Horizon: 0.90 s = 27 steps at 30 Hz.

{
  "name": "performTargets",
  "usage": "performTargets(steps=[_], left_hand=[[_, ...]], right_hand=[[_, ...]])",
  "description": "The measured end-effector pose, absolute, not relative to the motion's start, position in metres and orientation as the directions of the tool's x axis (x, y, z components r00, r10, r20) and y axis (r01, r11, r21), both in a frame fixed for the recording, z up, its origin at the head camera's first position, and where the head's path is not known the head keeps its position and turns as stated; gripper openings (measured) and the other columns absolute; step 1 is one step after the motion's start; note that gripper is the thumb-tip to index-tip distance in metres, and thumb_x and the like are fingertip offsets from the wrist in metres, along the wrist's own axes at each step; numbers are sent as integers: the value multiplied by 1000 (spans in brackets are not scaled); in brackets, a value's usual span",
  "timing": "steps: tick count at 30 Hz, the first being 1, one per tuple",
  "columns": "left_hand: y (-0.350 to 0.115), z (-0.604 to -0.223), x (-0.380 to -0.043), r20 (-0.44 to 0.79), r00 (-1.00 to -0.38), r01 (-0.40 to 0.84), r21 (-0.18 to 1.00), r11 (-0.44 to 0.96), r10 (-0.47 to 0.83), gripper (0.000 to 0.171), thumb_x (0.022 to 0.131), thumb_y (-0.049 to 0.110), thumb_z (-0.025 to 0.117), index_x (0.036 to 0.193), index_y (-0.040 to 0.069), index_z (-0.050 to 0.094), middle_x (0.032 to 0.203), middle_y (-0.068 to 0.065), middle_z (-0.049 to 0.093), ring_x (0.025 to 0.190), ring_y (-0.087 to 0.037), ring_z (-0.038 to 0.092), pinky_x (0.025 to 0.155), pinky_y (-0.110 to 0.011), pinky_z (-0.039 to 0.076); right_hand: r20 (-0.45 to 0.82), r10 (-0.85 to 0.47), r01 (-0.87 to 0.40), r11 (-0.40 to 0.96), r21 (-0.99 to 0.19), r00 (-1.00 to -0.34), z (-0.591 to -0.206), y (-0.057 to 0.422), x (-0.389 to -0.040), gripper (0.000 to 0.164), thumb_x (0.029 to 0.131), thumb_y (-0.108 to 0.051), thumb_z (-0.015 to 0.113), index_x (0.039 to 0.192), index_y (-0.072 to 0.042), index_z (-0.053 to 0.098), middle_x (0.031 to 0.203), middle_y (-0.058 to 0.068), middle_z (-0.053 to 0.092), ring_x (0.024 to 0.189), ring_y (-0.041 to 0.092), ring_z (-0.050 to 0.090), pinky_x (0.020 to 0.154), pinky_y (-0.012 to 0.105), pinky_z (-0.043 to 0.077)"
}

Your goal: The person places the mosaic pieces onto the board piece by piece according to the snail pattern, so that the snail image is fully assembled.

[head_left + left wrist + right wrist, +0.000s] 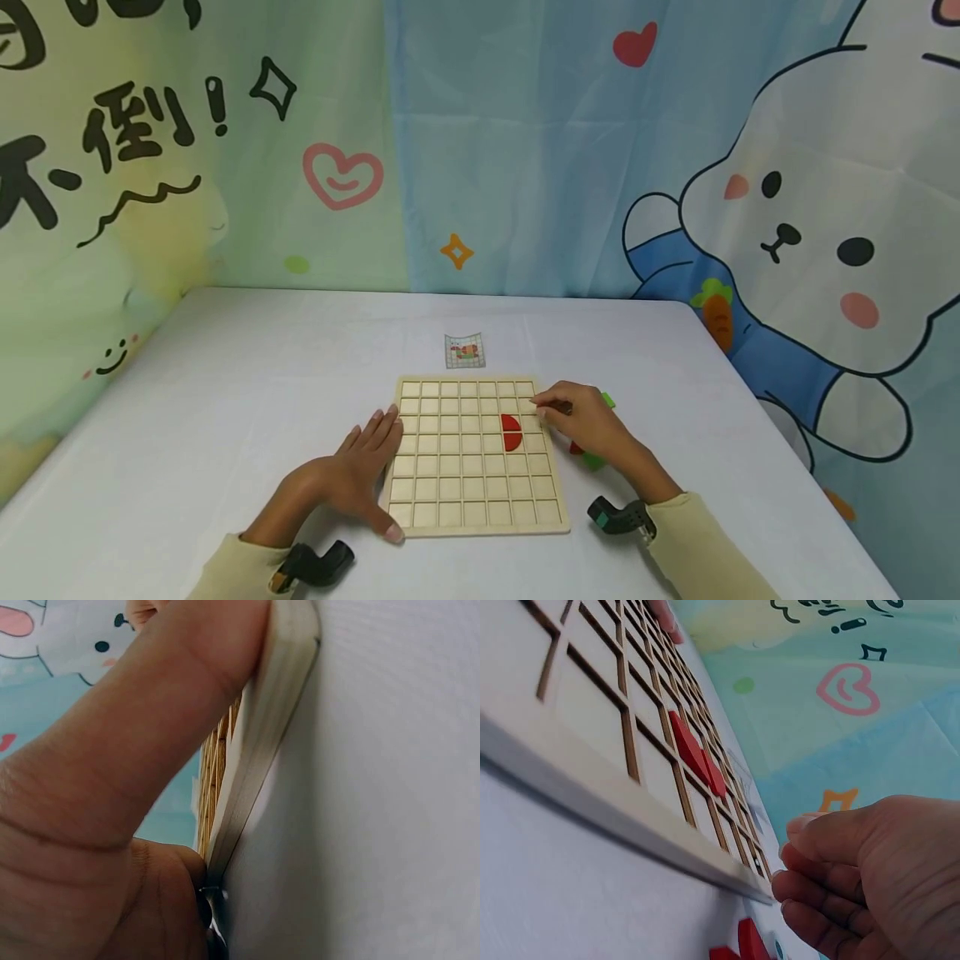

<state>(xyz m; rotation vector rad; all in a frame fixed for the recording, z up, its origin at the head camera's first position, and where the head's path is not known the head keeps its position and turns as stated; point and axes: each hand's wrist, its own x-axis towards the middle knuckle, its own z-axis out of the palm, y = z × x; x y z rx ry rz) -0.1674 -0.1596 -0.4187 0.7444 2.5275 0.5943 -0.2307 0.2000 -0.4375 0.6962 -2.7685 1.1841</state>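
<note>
A wooden grid board (450, 492) lies on the white table. Two red pieces (512, 442), one rounded, sit in neighbouring cells right of the board's middle. My left hand (352, 471) rests along the left edge with fingers extended; its thumb (217, 637) touches the near left corner. At the upper right edge is my right hand (581, 417), fingers curled and thumb against the index finger. In the right wrist view nothing shows between those fingertips, but the far side of the pinch is hidden. Red pieces (754, 941) and green pieces (594, 460) lie under the right hand, partly covered.
A small card (465, 351) with a printed grid and coloured picture lies behind the board. Black wrist devices are on both sleeves, the left one (318, 565) and the right one (618, 517). A printed curtain (510, 167) hangs behind the table.
</note>
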Motion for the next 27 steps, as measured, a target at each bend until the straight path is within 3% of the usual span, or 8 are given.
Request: performTargets(steps=[15, 27], left_hand=[[-160, -421, -167, -273, -763, 401, 510, 761, 586, 139, 63, 60, 84, 152, -8, 3, 159, -24, -10, 145, -40, -9, 113, -57, 2], [-163, -427, -168, -246, -751, 402, 566, 720, 612, 142, 60, 66, 82, 153, -7, 2, 159, -23, -12, 144, -40, -13, 112, -59, -2]], right_hand=[[388, -160, -392, 654, -647, -908, -446, 223, -242, 21, 88, 2, 69, 108, 2, 73, 97, 9, 66, 85, 25, 65, 67, 28, 53], [256, -90, -245, 698, -673, -962, -453, 231, -245, 24, 89, 0, 69, 113, 3, 70, 101, 14, 63, 86, 28, 65, 63, 28, 56]])
